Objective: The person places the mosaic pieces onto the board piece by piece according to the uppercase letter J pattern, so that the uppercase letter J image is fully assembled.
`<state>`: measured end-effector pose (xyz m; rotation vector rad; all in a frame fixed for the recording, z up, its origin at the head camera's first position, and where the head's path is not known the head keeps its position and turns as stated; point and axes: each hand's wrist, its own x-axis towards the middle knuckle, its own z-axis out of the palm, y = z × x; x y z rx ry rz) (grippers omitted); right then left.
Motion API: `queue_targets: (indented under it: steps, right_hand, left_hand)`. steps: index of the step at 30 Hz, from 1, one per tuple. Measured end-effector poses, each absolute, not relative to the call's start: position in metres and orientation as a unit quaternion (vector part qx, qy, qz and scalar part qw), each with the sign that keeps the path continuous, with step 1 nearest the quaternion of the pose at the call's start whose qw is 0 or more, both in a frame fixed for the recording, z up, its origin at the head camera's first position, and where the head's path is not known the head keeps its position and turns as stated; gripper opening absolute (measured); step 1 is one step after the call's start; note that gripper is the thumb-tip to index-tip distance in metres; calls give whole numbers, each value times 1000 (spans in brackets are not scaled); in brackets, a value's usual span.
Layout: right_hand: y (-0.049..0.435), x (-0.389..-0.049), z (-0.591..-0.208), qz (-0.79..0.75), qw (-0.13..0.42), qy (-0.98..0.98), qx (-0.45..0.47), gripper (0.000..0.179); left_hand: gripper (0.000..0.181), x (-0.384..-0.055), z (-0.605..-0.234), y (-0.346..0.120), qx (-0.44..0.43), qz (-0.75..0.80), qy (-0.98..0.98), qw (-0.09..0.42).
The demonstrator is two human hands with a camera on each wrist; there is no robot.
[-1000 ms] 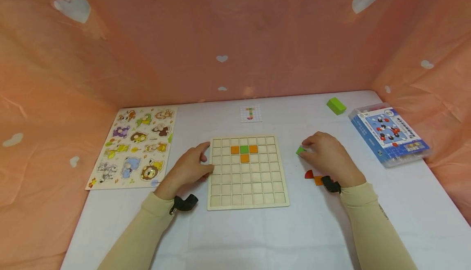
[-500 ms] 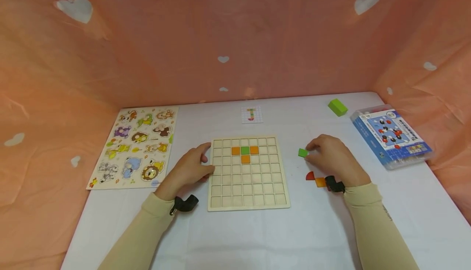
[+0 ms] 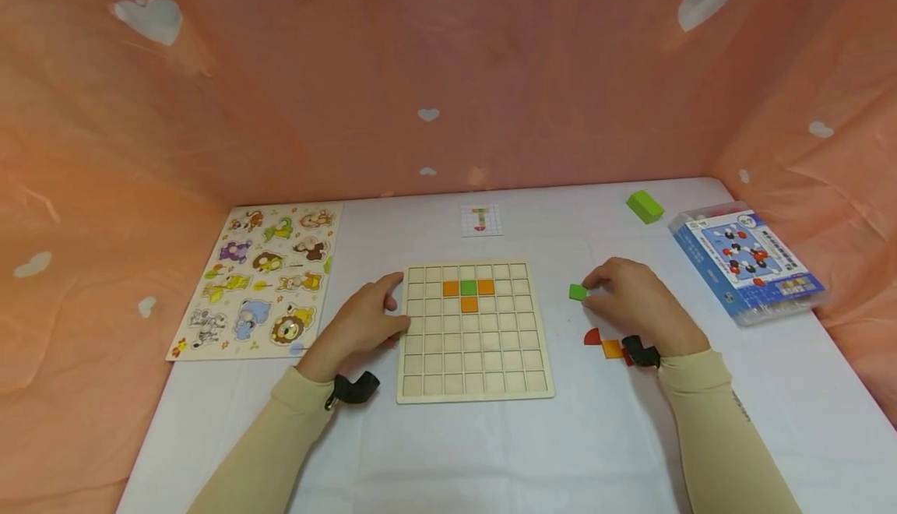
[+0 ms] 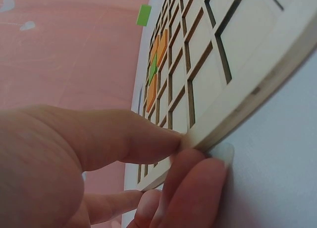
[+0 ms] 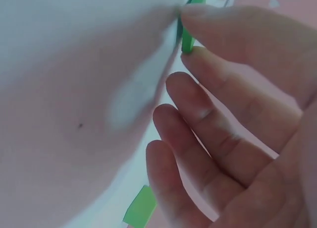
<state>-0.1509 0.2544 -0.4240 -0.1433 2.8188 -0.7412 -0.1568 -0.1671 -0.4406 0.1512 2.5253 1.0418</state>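
My left hand (image 3: pixel 360 318) is at the left edge of a wooden grid board (image 3: pixel 473 358). In the left wrist view its thumb (image 4: pixel 148 141) and curled fingers pinch the board's rim. Set in the grid's upper part are a green tile (image 3: pixel 468 287), orange tiles on its left (image 3: pixel 451 288) and right (image 3: pixel 486 287), and an orange tile (image 3: pixel 469 305) below it. Right of the board, my right hand (image 3: pixel 631 300) pinches a small green square tile (image 3: pixel 578 292) between thumb and index finger, close to the cloth. The other fingers are spread loosely in the right wrist view.
By the right wrist lie a red quarter-round tile (image 3: pixel 592 336), an orange tile (image 3: pixel 612 349) and a partly hidden red piece (image 3: pixel 627 357). A pattern card (image 3: pixel 494 222), green block (image 3: pixel 645 206) and boxed set (image 3: pixel 746 261) stand farther back. An animal puzzle (image 3: pixel 210 284) lies left.
My right hand has shifted slightly right and toward me, and more of the green tile shows beyond its fingertips. The left hand stays at the board's edge. The head view has shifted slightly.
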Motion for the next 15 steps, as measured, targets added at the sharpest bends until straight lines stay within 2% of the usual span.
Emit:
queue_targets:
  steps: [10,15]
  right_hand:
    - [225,-151,-414,-291,107,949,-64,23]
    - [194,-157,-413,-291,85,946,-114,22]
  left_hand:
    - [84,-158,-441,-168,60,362,910,196]
    - [85,-158,-442,-167,61,357,912,193]
